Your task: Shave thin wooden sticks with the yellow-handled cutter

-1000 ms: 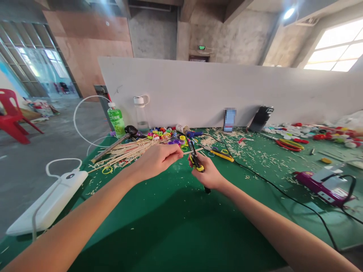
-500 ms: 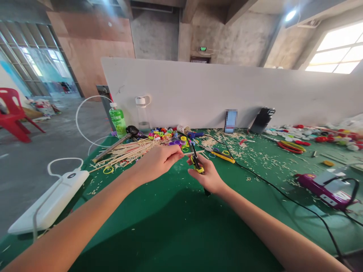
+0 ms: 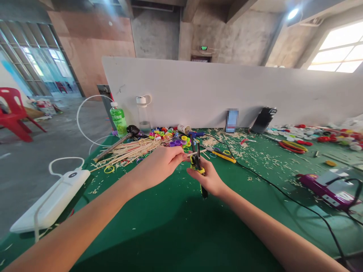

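At the left edge of the green table lies a white box with a looped cord. Further back, near the far left corner, a green bottle and a clear bottle stand by the white wall. In front of them is a heap of thin sticks, with a hammer lying on it, and just to its right a pile of bright rings. The left hand comes in from the near left corner with the arm stretched long and low. Its fingers are pinched tight on one stick, which pokes out to the right, up in the air over the middle of the table. The stick looks very light, thin and stiff, and I think it would snap if bent, so it is best held close to the spot where the blades meet it. The right hand comes in from the near right, wrist turned in, and is wrapped tight around the yellow and black cutters. The cutters point up and their blades sit on either side of the stick. Just past them lie yellow scissors. A black cord runs across to the near right corner. Wood bits are spread over the far side. Red and yellow scissors lie further right, and a purple tool sits by the right edge.
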Tool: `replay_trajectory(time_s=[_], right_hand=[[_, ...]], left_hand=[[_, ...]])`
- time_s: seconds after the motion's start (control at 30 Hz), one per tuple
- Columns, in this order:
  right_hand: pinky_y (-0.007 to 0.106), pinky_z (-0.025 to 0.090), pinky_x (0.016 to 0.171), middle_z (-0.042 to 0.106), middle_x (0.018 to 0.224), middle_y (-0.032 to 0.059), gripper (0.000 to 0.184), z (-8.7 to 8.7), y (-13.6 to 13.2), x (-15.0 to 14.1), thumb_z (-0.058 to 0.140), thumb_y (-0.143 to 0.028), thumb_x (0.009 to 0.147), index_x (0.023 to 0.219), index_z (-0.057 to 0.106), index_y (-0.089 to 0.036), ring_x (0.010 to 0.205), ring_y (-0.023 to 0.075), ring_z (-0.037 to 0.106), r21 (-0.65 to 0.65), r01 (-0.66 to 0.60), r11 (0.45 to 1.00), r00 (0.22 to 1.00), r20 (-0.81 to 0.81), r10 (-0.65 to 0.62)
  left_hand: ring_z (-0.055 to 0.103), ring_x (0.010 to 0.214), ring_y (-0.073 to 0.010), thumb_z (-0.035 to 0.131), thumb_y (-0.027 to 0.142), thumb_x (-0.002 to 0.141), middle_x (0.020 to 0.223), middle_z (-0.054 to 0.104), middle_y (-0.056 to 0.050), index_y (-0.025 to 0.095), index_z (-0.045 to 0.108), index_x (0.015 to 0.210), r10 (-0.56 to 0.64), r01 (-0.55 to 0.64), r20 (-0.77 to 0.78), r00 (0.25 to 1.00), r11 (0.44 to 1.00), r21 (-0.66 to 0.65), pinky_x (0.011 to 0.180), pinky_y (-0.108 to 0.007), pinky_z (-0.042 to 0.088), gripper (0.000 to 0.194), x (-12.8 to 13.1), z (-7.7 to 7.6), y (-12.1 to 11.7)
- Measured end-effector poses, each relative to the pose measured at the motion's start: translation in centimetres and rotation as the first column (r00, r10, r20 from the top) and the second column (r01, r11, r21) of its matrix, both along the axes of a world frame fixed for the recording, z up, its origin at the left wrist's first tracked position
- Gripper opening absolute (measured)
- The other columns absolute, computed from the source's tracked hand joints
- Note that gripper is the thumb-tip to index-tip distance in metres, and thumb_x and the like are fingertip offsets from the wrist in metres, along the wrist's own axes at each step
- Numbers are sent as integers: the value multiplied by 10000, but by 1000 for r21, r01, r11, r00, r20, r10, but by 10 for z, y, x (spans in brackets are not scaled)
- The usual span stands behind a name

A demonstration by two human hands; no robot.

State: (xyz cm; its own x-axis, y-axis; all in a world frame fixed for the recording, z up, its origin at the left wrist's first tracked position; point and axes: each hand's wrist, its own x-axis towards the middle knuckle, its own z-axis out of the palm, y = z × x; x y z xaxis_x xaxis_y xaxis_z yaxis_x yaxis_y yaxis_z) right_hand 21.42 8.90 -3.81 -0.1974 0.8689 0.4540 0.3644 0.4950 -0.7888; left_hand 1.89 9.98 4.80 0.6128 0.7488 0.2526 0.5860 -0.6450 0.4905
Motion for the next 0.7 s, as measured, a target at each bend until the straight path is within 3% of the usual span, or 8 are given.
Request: replay_trajectory(time_s=[0.13, 0.33, 0.7], right_hand=[[348, 446, 814, 627, 999, 56, 384, 9, -3, -1, 552, -427, 844, 1153, 534, -200, 926, 228, 565, -49, -72, 996, 997, -17, 71], [352, 453, 825, 627, 1064, 77, 519, 7, -7, -12, 643, -478, 761, 1169, 523, -181, 950, 237, 578, -87, 104, 991, 990, -86, -111], [285, 466, 664, 656, 795, 45, 188, -3, 5, -15, 602, -341, 778, 865, 570, -178, 706, 175, 606, 46, 210, 977, 976, -66, -206]], left_hand=[[482, 499, -92, 395, 350, 948, 641, 610, 22, 202, 610, 833, 25, -25, -4, 1000, 998, 64, 477, -230, 292, 285, 1, -1, -2], [392, 428, -78, 413, 324, 940, 547, 549, 41, 198, 595, 809, 73, -69, -26, 997, 989, 134, 430, -231, 241, 258, 6, -6, -7], [438, 481, -76, 401, 313, 947, 613, 592, 25, 193, 620, 857, 35, -31, -22, 999, 990, 135, 482, -232, 292, 266, 10, -10, -5]])
